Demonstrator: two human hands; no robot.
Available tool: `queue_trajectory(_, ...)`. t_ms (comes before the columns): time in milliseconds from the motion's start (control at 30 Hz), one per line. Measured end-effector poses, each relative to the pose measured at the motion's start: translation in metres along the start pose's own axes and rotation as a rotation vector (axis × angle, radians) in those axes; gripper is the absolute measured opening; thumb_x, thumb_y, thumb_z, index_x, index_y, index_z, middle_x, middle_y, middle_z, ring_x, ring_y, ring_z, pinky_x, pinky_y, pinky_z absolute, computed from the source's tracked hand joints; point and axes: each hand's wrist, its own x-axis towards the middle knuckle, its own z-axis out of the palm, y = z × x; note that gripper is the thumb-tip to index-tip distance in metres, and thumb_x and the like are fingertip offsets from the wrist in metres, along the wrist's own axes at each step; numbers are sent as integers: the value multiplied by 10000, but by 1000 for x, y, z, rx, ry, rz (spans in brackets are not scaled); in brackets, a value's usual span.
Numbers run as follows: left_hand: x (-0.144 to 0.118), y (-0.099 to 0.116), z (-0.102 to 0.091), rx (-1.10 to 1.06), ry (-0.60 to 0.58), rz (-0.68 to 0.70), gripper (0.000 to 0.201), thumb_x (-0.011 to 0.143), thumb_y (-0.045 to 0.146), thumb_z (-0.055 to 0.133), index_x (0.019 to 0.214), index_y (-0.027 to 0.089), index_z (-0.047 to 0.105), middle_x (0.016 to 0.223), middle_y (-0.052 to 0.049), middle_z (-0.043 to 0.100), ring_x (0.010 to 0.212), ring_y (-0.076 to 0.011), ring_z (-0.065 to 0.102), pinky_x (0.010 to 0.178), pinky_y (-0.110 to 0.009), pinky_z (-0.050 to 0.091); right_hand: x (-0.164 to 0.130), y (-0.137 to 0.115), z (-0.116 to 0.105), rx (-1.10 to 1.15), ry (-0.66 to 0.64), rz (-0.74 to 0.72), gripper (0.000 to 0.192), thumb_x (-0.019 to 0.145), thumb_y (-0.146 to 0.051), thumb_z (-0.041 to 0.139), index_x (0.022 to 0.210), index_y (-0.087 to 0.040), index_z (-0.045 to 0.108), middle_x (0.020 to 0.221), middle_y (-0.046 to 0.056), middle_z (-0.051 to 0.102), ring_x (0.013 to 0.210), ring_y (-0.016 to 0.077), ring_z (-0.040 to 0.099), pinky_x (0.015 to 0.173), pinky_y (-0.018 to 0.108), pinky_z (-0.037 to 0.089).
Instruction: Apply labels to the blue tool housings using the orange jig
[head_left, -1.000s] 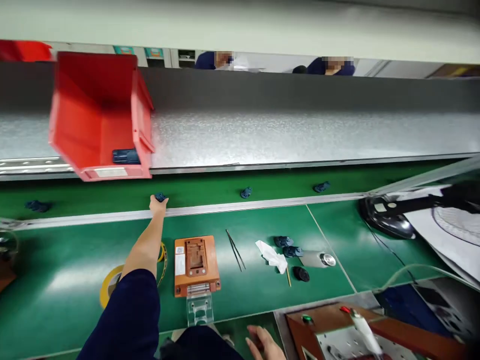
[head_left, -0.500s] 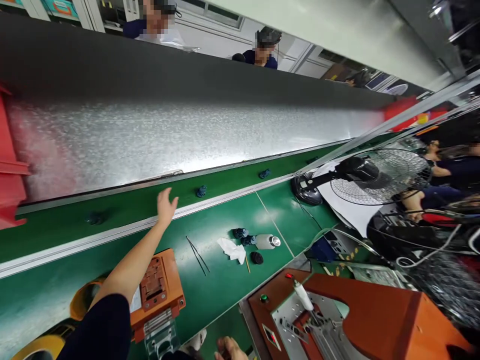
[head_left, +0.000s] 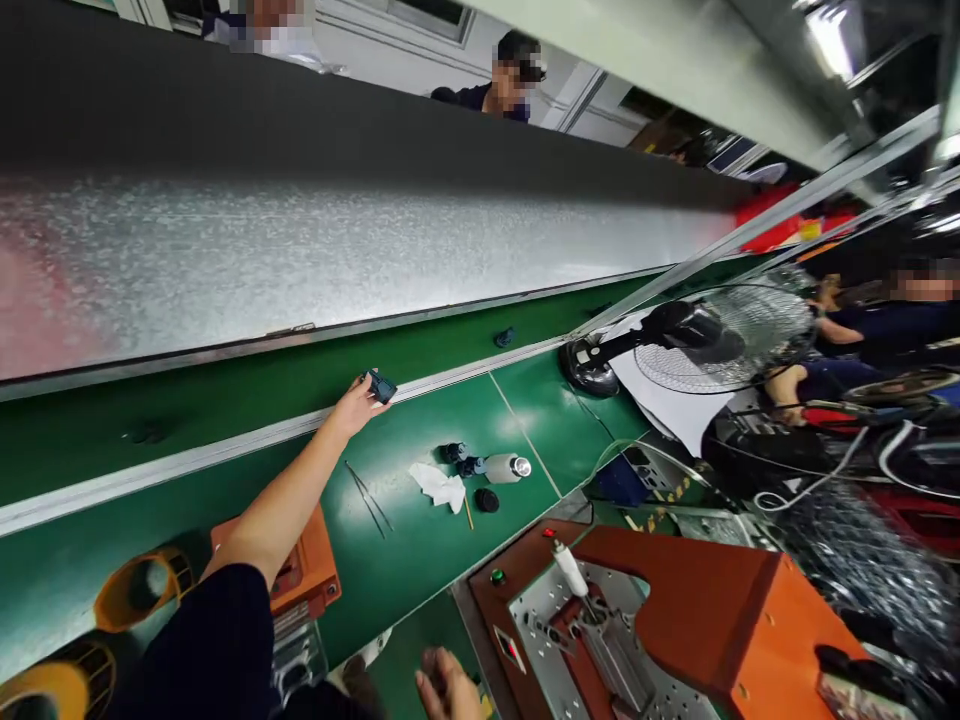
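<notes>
Now, left hand (head_left: 352, 408): a small dark part (head_left: 381, 385) is pinched at the fingertips.
Part: judged light, stiff; gripped by its edges.
Right hand (head_left: 448, 685): loosely open, nothing held.

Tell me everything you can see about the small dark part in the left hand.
The small dark part is a blocky, dark blue piece, apparently moulded plastic, with a faint lighter mark on its upper face. It sits tilted between the fingertips of the left hand, which is stretched out over the metal rail at the near edge of the green conveyor belt. Only the fingers touch it; finer details are too small to make out.
</notes>
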Motion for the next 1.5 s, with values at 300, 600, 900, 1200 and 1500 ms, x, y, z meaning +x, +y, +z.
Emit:
queue_trajectory(300,-201,-52,-24,-350,13,-232,627,899,725,476,1010,139,671,729,-35,616,604,-136,610,525,-254,533,80,-97,-20,172,-200,-305,340,969,-459,499,1018,-189,701,966,99,744,890,220,714,825,355,586)
queue_trajectory(600,-327,-114,-20,-349,287,-288,571,867,712,555,912,155,670,667,-46,656,563,-147,613,545,-256,502,87,-135,16,108,-726,-816,989,737,-315,781,1561,-210,246,1539,175,383,1429,311,408,1153,497,413)
queue_trajectory(900,-393,-177,-53,40,794,-58,595,835,759,527,951,186,635,726,-13,593,585,-132,551,547,-261,457,153,-163,124,37,-646,-920,921,684,-324,805,1477,-131,380,1464,195,474,1375,347,418,1162,550,351)
queue_trajectory(1200,-419,-227,-68,245,823,-45,793,792,602,700,1403,272,317,1137,-93,629,1117,-249,633,1017,-423,480,180,-148,158,-161,-673,-1042,971,795,-556,739,1574,-192,288,1627,155,297,1471,374,253,1204,588,243)
queue_trajectory(1500,-416,-141,-69,-173,566,103,577,929,690,441,1232,223,592,996,-108,697,933,-254,693,770,-376,566,186,-94,132,-122,-34,-819,515,987,-453,446,1390,-147,540,1360,185,550,1307,328,418,1120,546,316)
